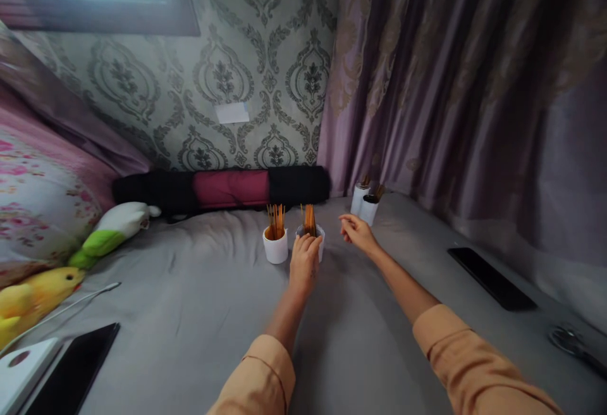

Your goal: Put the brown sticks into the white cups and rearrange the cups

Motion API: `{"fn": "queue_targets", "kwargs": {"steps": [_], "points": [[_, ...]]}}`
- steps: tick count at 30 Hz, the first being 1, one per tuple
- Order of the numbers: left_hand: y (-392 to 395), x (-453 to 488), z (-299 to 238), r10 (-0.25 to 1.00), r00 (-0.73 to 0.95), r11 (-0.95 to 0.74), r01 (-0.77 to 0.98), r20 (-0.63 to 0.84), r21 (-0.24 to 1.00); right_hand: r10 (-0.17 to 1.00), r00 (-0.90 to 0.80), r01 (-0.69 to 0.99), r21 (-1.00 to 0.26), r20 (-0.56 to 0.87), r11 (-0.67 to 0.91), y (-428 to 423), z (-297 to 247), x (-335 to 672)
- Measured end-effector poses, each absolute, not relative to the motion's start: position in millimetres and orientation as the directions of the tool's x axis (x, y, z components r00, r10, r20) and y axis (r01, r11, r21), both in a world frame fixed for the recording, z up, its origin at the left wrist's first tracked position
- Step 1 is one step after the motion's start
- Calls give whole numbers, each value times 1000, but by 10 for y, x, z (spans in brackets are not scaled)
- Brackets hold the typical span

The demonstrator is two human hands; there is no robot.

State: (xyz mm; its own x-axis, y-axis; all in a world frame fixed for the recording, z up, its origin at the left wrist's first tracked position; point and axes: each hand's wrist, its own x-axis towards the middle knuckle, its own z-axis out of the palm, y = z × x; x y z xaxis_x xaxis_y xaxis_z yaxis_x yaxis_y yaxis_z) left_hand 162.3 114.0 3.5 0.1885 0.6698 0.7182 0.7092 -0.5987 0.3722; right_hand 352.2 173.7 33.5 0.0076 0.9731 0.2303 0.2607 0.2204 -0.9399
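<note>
My left hand (pixel 305 264) is closed at the front rim of a white cup (pixel 322 247), its fingers bent over the edge and hiding much of it. Thin brown sticks (pixel 310 216) stand upright in that cup. Just left of it is another white cup (pixel 275 250), holding several thin orange-brown sticks (pixel 275 217). My right hand (pixel 359 233) hovers to the right of the cups, fingers curled together as in a pinch; I cannot make out anything between them. Beyond it, two more white cups (pixel 368 211) with brown sticks stand near the curtain.
Grey cloth (pixel 213 339) covers the surface. A black and maroon roll (pixel 231 188) lies along the wall. Plush toys (pixel 114 228), a white box (pixel 26 371) and a dark flat panel (pixel 73 374) are at left. At right lie a black phone (pixel 493 279) and a dark shiny object (pixel 569 342).
</note>
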Motion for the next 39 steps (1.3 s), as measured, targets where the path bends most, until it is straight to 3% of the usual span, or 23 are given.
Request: {"fn": "queue_targets", "kwargs": {"steps": [4,12,17,24,35,39], "points": [[1111,1611,86,675,194,-605,697,712,384,967,-187,225,-950,176,217,1555,433,3310],[1141,1564,99,687,252,-623,687,682,374,939,-334,250,-953,80,171,1452,464,3158],[1149,1498,133,673,294,-662,647,679,377,931,-361,291,-942,55,168,1506,376,3121],[1048,1321,202,625,213,-646,680,751,345,927,-368,308,-932,69,191,1515,348,3110],[977,917,222,678,-28,-351,865,735,358,924,-378,326,-925,64,197,1479,378,3057],[991,862,157,710,-20,-339,867,704,366,930,-353,336,-914,99,225,1463,347,3041]]}}
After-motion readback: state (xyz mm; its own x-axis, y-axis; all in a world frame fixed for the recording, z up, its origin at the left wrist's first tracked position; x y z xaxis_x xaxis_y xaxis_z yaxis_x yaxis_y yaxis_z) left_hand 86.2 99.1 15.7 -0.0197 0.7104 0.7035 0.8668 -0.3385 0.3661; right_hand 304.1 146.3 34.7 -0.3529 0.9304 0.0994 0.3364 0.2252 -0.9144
